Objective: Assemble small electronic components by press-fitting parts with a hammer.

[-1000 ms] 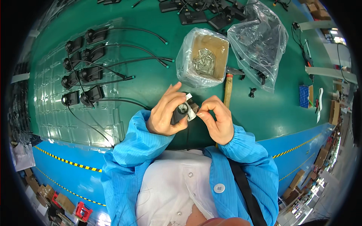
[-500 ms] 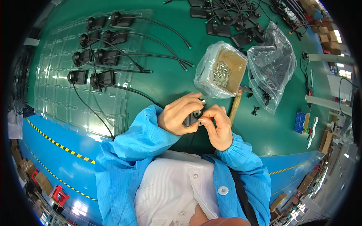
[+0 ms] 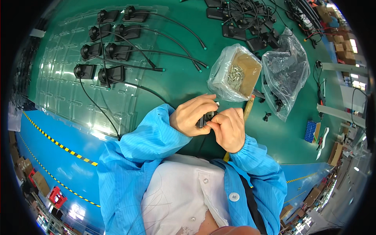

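Head view, with clock directions read from where the hands meet near the middle: the left hand [image 3: 192, 114] curls round a small black part [image 3: 202, 121], fingers along its top and thumb below, closed about as far as its bulk allows; the part sits in that grip just above the bench [image 3: 176, 88], probably so that its right side faces the other hand; the right hand [image 3: 230, 131] comes in from four o'clock, thumb and forefinger bent close together at that side, though whether they pinch anything I cannot tell.

At one o'clock stands an open cardboard box [image 3: 251, 74]; clear film folds out over its rim, perhaps to keep small contents off the card; inside lie loose silvery metal pieces [image 3: 235, 77], gathered toward its left wall, likely placed for an easy reach; at two o'clock a clear plastic bag [image 3: 288, 66] lies slack, with dark pieces at its near end, inside or underneath I cannot tell.

At ten o'clock a clear moulded tray [image 3: 58, 84] bears black cabled units [image 3: 119, 51] in two columns, spaced seemingly so the leads can trail clear; beyond the cardboard box, similar black units [image 3: 234, 32] lie jumbled together.
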The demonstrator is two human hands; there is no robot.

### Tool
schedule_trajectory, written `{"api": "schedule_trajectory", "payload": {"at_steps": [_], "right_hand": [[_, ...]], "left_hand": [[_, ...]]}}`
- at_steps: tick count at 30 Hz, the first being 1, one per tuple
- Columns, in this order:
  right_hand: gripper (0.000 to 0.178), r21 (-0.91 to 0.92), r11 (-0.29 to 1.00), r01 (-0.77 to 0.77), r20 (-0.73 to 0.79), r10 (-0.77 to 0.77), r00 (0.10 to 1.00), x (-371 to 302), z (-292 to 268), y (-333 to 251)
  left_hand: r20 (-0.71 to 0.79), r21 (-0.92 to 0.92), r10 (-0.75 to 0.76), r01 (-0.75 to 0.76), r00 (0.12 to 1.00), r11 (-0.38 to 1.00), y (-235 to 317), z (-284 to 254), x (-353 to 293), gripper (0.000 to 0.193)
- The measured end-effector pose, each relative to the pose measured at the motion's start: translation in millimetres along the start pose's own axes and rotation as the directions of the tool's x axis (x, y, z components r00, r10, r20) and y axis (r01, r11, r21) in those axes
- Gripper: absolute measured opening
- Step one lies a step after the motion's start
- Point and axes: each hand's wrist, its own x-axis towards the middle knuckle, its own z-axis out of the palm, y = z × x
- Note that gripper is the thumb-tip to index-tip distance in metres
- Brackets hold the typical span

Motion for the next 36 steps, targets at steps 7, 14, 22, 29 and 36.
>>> {"api": "schedule_trajectory", "payload": {"at_steps": [7, 14, 22, 29, 36], "right_hand": [[0.017, 0.091, 0.995, 0.048, -0.019, -0.047, 0.999, -5.0, 6.5, 6.7], [0.018, 0.049, 0.993, 0.110, -0.006, -0.110, 0.994, -2.8, 5.9, 8.7], [0.020, 0.110, 0.990, 0.090, 0.012, -0.092, 0.996, -5.7, -0.7, 10.3], [0.020, 0.225, 0.974, -0.027, -0.048, 0.039, 0.998, -11.9, -4.3, 7.9], [0.020, 0.154, 0.988, -0.020, -0.041, 0.027, 0.999, -9.6, -1.1, 5.3]], "left_hand": [[-0.022, -0.010, 0.016, -0.017, 1.000, 1.000, -1.5, 1.2, -0.6, 0.037], [0.033, -0.018, 0.021, -0.021, 0.999, 1.000, -3.7, -0.9, -4.1, 0.040], [-0.018, -0.020, 0.021, -0.021, 1.000, 1.000, -0.8, 1.5, -1.7, 0.039], [0.014, -0.042, 0.021, -0.021, 1.000, 0.999, -3.3, -0.3, -2.6, 0.042], [0.027, -0.018, 0.008, -0.008, 1.000, 1.000, -1.6, -1.6, -1.9, 0.044]]}}
